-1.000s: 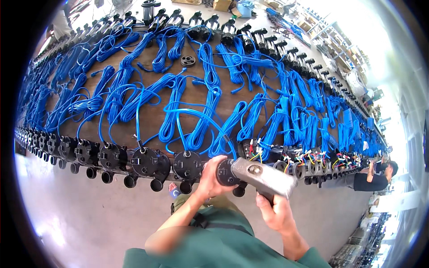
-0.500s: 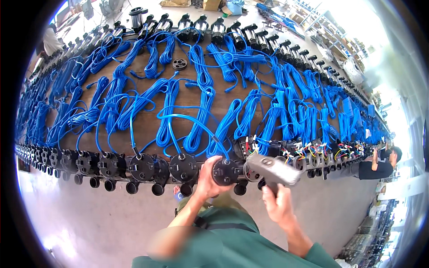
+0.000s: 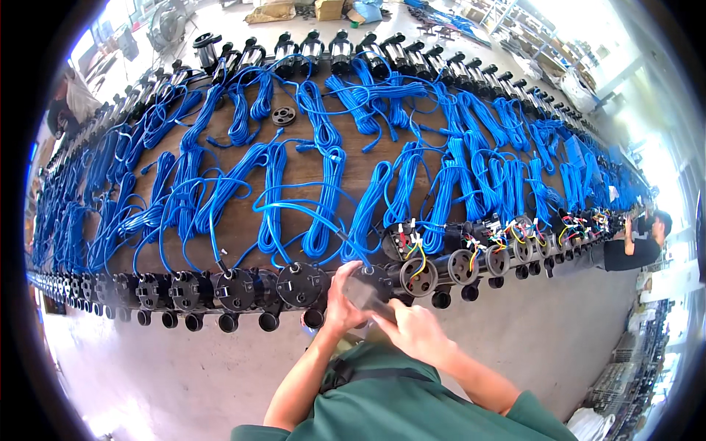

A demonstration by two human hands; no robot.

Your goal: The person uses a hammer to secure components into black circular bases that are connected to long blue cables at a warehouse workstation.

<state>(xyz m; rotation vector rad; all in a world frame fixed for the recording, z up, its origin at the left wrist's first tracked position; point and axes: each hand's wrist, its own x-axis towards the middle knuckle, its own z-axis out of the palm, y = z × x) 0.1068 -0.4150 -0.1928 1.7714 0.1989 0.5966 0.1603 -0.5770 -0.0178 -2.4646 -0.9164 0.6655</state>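
My left hand is wrapped round the left side of a round black end cap on a cylindrical housing at the table's near edge. A blue cable runs out of the cap's top. In my right hand is a grey pistol-grip power screwdriver, smeared by motion. It overlaps the cap's face, close to my left fingers; its tip and any contact cannot be made out. Just right stands an uncapped round housing with coloured wires hanging out.
Capped black housings line the near edge to the left; open ones with loose wires continue right. Coiled blue cables cover much of the brown table. A black disc lies among them. Another person works at far right.
The power screwdriver in my right hand has swung left, from beside the cap to over its face. My left hand stays on the cap. The view has shifted slightly.
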